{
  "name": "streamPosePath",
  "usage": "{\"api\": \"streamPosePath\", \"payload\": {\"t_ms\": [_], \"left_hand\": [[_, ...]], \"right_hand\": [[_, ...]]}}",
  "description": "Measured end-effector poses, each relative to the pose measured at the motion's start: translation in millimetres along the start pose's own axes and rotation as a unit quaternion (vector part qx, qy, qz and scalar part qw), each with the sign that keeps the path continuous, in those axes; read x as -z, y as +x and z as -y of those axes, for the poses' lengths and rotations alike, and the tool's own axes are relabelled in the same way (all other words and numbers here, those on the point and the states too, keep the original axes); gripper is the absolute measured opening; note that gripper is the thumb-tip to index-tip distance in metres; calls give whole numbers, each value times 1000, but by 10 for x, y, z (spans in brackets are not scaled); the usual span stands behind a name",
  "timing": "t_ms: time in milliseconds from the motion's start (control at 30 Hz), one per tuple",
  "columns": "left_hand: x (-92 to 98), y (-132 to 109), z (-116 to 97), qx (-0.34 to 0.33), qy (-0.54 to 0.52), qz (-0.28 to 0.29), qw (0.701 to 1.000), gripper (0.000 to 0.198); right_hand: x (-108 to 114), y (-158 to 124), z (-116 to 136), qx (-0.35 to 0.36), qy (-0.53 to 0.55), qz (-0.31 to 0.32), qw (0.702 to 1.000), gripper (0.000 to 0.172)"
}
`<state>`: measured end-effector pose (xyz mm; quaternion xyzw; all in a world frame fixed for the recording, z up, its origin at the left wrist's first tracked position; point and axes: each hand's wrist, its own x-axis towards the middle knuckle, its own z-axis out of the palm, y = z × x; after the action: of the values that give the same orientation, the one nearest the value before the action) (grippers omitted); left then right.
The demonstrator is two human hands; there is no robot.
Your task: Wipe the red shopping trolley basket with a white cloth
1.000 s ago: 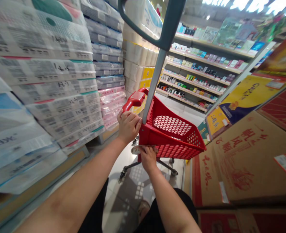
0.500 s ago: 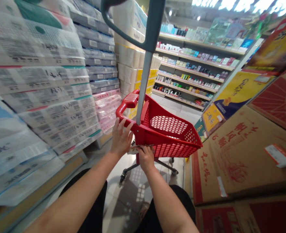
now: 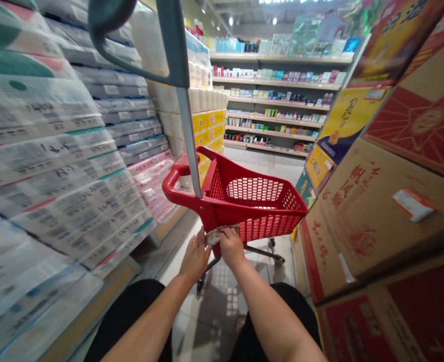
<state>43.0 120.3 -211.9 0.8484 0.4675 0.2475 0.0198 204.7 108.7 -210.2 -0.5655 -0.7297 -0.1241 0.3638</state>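
Observation:
A red shopping cart (image 3: 257,221) with a perforated basket stands in front of me. My right hand (image 3: 231,247) presses a pale, patterned cloth (image 3: 214,235) against the lower side of the basket, its fingers bent over it. My left hand (image 3: 196,257) is just left of the cloth, fingers stretched upward and close to the cloth's left end; whether it touches the cloth I cannot tell. Above both hands is the cart's red handle (image 3: 180,198). A grey pole (image 3: 190,141) with a dark grey loop on top rises from the cart.
Stacked paper packs (image 3: 56,166) line my left side. On the right, printed cardboard boxes (image 3: 372,206) are piled close to the cart. Shelves (image 3: 278,83) of small packaged goods stand beyond. My knees flank the tiled floor (image 3: 214,327), where the cart's wheels rest.
My left hand has come down from the cart's handle to beside the cloth. The right hand stays on the cloth. The view has shifted, so the cart's pole appears farther left.

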Motion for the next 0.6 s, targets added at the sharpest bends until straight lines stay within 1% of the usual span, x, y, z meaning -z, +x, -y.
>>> {"api": "streamPosePath", "payload": {"t_ms": [67, 133, 233, 367, 433, 533, 600], "left_hand": [[-50, -22, 3, -12, 12, 12, 1000, 44], [-76, -12, -10, 1, 6, 11, 1000, 45], [-36, 91, -83, 56, -42, -5, 998, 50], [94, 289, -252, 152, -94, -17, 984, 57], [145, 360, -349, 200, -83, -26, 976, 60], [191, 443, -494, 259, -40, -40, 964, 67], [211, 507, -578, 295, -24, -45, 954, 73]], "right_hand": [[13, 12, -34, -2, -2, 5, 1000, 20], [32, 32, -55, -12, -2, 5, 1000, 19], [74, 74, -60, -38, -7, -3, 999, 20], [151, 137, -65, -46, -15, 20, 999, 19], [193, 163, -82, -57, -11, 13, 998, 20], [245, 183, -123, -74, 1, -22, 997, 23], [271, 185, -152, -64, 10, -32, 997, 23]]}}
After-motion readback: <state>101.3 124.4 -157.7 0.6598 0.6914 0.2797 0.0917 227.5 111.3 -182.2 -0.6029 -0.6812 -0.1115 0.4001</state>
